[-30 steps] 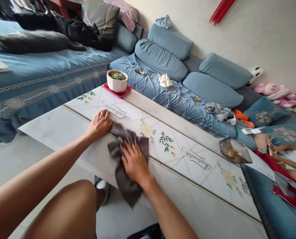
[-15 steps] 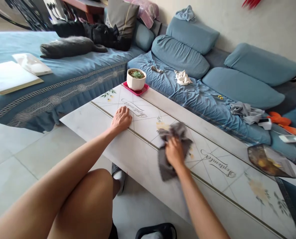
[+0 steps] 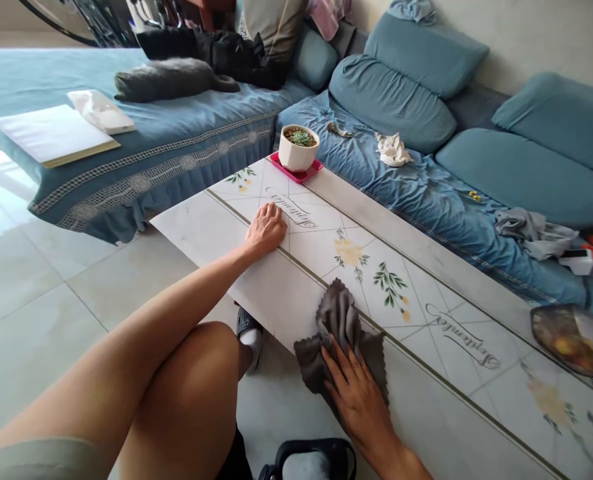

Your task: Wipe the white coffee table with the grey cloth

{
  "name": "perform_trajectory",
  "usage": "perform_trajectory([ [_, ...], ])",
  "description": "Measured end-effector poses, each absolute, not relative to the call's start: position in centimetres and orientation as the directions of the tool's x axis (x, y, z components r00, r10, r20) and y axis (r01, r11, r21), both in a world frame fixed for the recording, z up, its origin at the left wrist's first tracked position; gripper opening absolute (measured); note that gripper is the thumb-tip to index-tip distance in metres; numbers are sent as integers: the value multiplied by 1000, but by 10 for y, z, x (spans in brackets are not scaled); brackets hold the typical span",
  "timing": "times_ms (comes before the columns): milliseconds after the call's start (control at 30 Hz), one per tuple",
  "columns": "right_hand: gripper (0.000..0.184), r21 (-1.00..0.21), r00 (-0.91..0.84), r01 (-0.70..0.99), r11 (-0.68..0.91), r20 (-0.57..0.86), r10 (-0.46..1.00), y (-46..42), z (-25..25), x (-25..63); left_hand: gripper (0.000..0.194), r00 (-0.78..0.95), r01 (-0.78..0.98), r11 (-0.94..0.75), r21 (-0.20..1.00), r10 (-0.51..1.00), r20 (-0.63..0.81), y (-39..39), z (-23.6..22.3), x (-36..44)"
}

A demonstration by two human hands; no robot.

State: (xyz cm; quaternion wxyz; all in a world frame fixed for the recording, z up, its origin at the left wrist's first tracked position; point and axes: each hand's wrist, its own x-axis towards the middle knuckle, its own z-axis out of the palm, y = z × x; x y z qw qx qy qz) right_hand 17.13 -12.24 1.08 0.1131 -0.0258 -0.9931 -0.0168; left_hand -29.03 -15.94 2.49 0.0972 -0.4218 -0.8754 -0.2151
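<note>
A dark grey cleaning cloth [image 3: 340,313] with scalloped edges lies bunched on the white table [image 3: 276,293], near its front edge. My right hand [image 3: 361,400] presses down on this cloth with its fingers stretched over it; the palm side is hidden. Further left, my left hand [image 3: 266,230] rests palm down on the printed strip of the tabletop, holding nothing. Its fingers are slightly bent beside the printed lettering.
A white plant pot [image 3: 297,150] stands on a pink tray [image 3: 296,175] at the table's far corner. On the right lies a see-through bag [image 3: 574,340]. Beyond is a blue sofa [image 3: 321,107] with a grey cat [image 3: 174,80] and a book [image 3: 51,133].
My right hand has drawn the cloth back toward me, off the printed strip to the near edge, uncovering a leaf print. My left hand stays on the table. The view has shifted left.
</note>
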Motion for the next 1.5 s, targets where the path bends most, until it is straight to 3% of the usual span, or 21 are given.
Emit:
perform_trajectory([
  [167,60,-58,-984,33,998,172,43,-175,6,21,46,-634,773,564,290,707,315,-165,35,-288],
  [233,60,-90,-982,44,995,177,59,-184,8,-1,47,-629,776,557,296,716,301,-168,39,-287],
  [333,61,-42,-976,67,997,206,74,-168,6,62,49,-624,778,545,312,725,291,-171,39,-288],
  [500,66,152,-952,225,963,243,184,-115,-4,264,53,-625,779,546,309,718,307,-164,24,-291],
  [600,69,173,-948,252,952,241,207,-104,-4,289,55,-627,778,552,300,711,318,-160,17,-293],
  [800,79,-62,-969,136,989,199,145,-149,2,112,47,-625,780,547,302,705,336,-162,24,-291],
  [900,70,-158,-980,89,984,163,114,-177,25,17,45,-635,772,568,284,710,304,-167,34,-288],
  [1000,59,-143,-975,111,983,177,136,-186,43,-4,46,-622,782,563,267,724,298,-170,44,-286],
  [1067,66,-103,-965,134,986,214,154,-178,36,39,47,-613,790,554,263,729,306,-171,46,-286],
  [1167,83,-32,-917,278,960,289,276,-145,-2,175,48,-611,791,547,274,725,317,-171,41,-287],
  [1300,79,-15,-799,518,855,348,490,-54,-31,337,48,-608,794,543,275,715,345,-167,27,-290],
  [1400,69,-54,-686,670,740,336,645,26,-7,307,48,-609,793,539,283,709,355,-164,25,-291],
  [1500,72,-67,-620,753,654,259,741,67,31,152,47,-624,781,547,301,705,338,-165,32,-289],
])
